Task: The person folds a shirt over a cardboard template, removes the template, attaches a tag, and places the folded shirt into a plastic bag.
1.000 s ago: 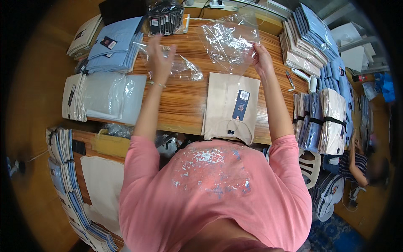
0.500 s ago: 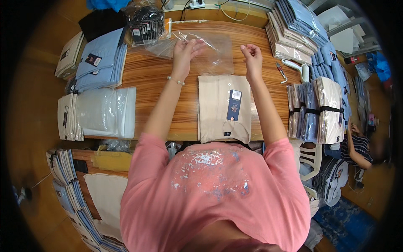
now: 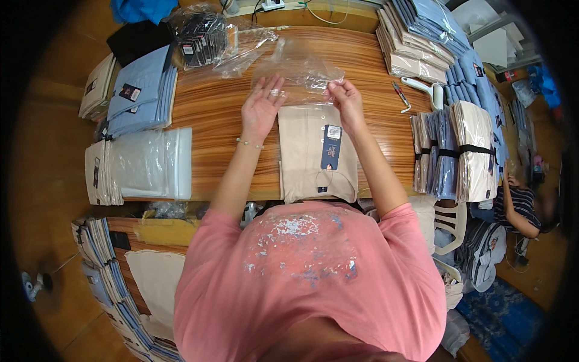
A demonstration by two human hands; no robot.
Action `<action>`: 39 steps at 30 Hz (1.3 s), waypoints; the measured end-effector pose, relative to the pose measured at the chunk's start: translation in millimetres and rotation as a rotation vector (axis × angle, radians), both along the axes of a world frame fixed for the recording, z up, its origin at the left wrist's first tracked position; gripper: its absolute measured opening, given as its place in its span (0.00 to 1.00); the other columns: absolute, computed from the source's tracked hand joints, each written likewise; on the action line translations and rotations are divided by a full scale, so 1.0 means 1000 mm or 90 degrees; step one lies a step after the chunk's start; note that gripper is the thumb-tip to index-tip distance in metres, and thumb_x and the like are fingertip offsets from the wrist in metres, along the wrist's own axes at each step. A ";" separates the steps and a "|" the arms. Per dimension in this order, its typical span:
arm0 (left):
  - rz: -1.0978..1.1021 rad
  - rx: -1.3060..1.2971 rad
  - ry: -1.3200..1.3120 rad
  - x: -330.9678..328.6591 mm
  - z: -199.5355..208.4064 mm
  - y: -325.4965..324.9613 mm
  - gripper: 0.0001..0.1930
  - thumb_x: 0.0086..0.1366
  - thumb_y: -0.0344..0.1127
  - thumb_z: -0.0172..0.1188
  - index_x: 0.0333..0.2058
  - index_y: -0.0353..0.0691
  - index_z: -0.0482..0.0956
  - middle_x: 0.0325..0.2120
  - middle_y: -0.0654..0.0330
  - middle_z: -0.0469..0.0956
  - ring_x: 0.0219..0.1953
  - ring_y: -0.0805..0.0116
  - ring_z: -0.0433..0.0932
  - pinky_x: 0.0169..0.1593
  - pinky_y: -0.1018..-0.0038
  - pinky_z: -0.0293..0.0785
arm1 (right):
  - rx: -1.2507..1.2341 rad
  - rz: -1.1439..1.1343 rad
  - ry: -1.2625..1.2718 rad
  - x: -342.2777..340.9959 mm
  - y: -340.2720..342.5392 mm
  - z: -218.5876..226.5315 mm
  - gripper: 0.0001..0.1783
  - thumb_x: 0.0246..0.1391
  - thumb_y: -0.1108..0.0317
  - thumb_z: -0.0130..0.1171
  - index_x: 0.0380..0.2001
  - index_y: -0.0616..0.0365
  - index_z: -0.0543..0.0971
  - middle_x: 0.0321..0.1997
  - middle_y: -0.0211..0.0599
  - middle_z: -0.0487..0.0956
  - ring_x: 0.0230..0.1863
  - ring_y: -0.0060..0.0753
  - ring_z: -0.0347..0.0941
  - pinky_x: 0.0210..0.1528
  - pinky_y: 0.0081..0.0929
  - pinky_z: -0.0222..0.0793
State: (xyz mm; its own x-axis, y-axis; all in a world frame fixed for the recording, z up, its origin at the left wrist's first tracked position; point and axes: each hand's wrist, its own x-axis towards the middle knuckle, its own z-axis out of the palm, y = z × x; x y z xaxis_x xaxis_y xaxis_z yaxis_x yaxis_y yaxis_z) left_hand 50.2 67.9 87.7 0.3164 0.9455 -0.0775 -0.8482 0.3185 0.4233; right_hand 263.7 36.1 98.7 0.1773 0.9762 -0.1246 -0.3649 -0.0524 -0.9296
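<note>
A clear plastic bag [image 3: 297, 71] lies across the table beyond a folded beige shirt [image 3: 300, 145]. My right hand [image 3: 348, 104] pinches the bag's right corner between thumb and fingers. Palm up with its fingers spread, my left hand [image 3: 262, 110] is at the bag's near left side; whether it touches the film I cannot tell. The shirt lies flat in front of me, buttons showing, with a dark blue hang tag [image 3: 330, 148] on a string on top of it.
Clear bags [image 3: 151, 166] and blue folded shirts [image 3: 137, 84] are stacked at left. A bundle of black tags [image 3: 202, 47] stands at the back. Banded shirts [image 3: 472, 154], a lint roller [image 3: 427, 87] and small snips [image 3: 400, 95] lie at right. A person [image 3: 515, 208] sits beyond.
My right hand has come left and taken hold of the bag's corner. The left hand has dropped nearer to me and opened. The bag has shifted slightly.
</note>
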 end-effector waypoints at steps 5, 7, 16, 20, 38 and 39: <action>-0.029 -0.080 0.019 -0.003 -0.041 0.007 0.22 0.65 0.51 0.47 0.45 0.37 0.68 0.56 0.47 0.63 0.60 0.55 0.60 0.61 0.57 0.59 | -0.013 0.005 -0.055 0.028 0.014 0.004 0.05 0.56 0.66 0.55 0.33 0.53 0.73 0.26 0.25 0.76 0.24 0.18 0.72 0.27 0.14 0.65; -0.012 -0.140 0.106 0.001 -0.048 0.009 0.23 0.65 0.52 0.48 0.45 0.36 0.69 0.54 0.48 0.65 0.55 0.58 0.66 0.56 0.62 0.66 | -0.058 -0.046 -0.008 0.043 0.015 0.012 0.05 0.56 0.65 0.55 0.33 0.52 0.73 0.25 0.23 0.75 0.23 0.16 0.71 0.25 0.14 0.65; -0.152 -0.019 0.461 0.018 -0.052 0.045 0.11 0.63 0.38 0.55 0.40 0.39 0.75 0.36 0.60 0.79 0.31 0.75 0.77 0.33 0.79 0.75 | -0.129 0.153 -0.037 0.099 0.024 -0.009 0.11 0.56 0.64 0.55 0.40 0.57 0.73 0.32 0.28 0.77 0.26 0.18 0.75 0.25 0.13 0.71; -0.099 -0.042 0.459 0.025 -0.040 0.041 0.09 0.64 0.34 0.54 0.40 0.38 0.74 0.35 0.60 0.79 0.34 0.75 0.77 0.37 0.79 0.74 | -0.215 0.204 -0.086 0.105 0.013 -0.005 0.14 0.55 0.66 0.56 0.43 0.61 0.74 0.35 0.34 0.79 0.26 0.20 0.76 0.28 0.16 0.76; -0.187 0.016 0.724 -0.019 -0.080 0.041 0.11 0.56 0.30 0.63 0.37 0.33 0.75 0.26 0.61 0.77 0.27 0.76 0.74 0.31 0.81 0.69 | -0.324 0.330 -0.308 0.111 0.038 -0.074 0.09 0.44 0.70 0.66 0.31 0.60 0.80 0.26 0.28 0.78 0.24 0.17 0.69 0.28 0.17 0.65; -0.202 0.044 0.724 -0.015 -0.071 0.039 0.11 0.56 0.30 0.62 0.37 0.34 0.75 0.26 0.61 0.77 0.27 0.77 0.73 0.30 0.82 0.68 | -0.325 0.335 -0.335 0.114 0.041 -0.079 0.10 0.44 0.69 0.66 0.31 0.60 0.80 0.25 0.28 0.78 0.22 0.17 0.68 0.25 0.16 0.64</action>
State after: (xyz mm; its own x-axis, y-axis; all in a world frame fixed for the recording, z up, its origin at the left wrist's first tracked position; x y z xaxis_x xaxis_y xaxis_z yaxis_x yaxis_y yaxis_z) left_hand 35.3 107.3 17.1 0.3201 0.8500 -0.4183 0.1402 0.3941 0.9083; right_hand 378.2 77.5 20.1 -0.1197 0.7958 -0.5936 0.2889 -0.5441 -0.7877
